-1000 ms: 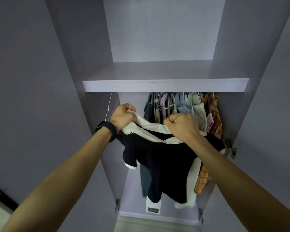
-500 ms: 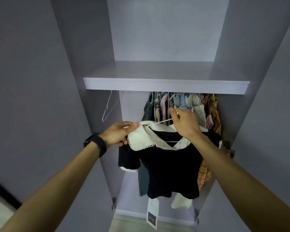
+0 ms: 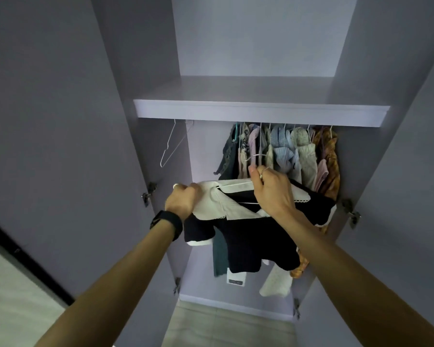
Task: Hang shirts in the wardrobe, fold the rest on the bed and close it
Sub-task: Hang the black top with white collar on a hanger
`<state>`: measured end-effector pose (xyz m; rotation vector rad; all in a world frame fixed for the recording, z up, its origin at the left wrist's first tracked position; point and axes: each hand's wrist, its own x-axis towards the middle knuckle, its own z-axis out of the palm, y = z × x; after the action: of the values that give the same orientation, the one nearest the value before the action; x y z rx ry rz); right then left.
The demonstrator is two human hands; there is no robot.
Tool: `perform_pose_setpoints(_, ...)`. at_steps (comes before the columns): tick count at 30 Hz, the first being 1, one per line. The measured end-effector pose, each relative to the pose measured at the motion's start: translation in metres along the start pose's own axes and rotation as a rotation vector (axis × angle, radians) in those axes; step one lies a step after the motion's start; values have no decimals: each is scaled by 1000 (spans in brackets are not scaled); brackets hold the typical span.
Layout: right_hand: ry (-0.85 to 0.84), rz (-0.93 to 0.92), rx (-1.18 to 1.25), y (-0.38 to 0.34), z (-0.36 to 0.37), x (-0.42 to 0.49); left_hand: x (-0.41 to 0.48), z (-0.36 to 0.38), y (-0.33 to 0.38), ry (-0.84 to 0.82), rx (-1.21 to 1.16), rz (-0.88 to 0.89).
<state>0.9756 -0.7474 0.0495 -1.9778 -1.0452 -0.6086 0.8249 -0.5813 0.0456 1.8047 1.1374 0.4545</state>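
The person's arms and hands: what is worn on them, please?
Both forearms are bare, and no sleeves show. The left hand has a black band round its wrist and a pale ring on one finger. The right hand wears a thin silver ring on one finger.

Left hand (image 3: pixel 183 200) clenched, right hand (image 3: pixel 271 189) curled (probably pinching).

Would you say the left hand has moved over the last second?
Yes: the left hand has dropped, now well below the empty hanger and the shelf.
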Motion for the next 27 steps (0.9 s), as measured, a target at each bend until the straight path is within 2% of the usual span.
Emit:
perform_pose_setpoints(1, -16, 27, 19, -2, 2, -3, -1, 3, -2, 66, 165, 100)
perform_pose_setpoints(3, -22, 91, 80, -6, 3, -8, -5, 11, -4, 255, 521, 488)
perform_pose_setpoints(4, -26, 108, 107, -8, 4, -9, -9, 13, 1, 279, 613, 697)
perform_pose_setpoints(6, -51, 102, 167, -15, 6, -14, -11, 11, 17, 156, 676, 985)
perform_pose_setpoints(7, -71, 96, 209, -18, 5, -15, -9, 9, 23, 48, 674, 1025)
perform_pose_setpoints(9, -97, 116, 338, -16, -4, -15, -6, 1, 30, -150, 614, 965)
perform_pose_setpoints(11, -149, 184, 330, 3, -19, -14, -2, -9, 29, -214, 527, 890)
perform_pose_setpoints(14, -527, 324, 188, 39, -31, -22, 4, -24, 22, -190, 432, 803)
perform_pose_setpoints(15, -619, 364, 209, 44, -28, -28, 4, -28, 22, -187, 413, 784)
perform_pose_setpoints(16, -640, 364, 232, 46, -23, -32, 5, -30, 23, -178, 433, 776)
perform_pose_setpoints(19, -508, 318, 239, 38, -5, -45, 1, -24, 28, -87, 644, 848)
perform_pose_setpoints(23, -421, 260, 328, 27, 3, -47, -4, -15, 36, -173, 451, 787)
perform_pose_setpoints(27, -203, 276, 416, 29, -8, -39, 12, -34, 28, -105, 486, 750)
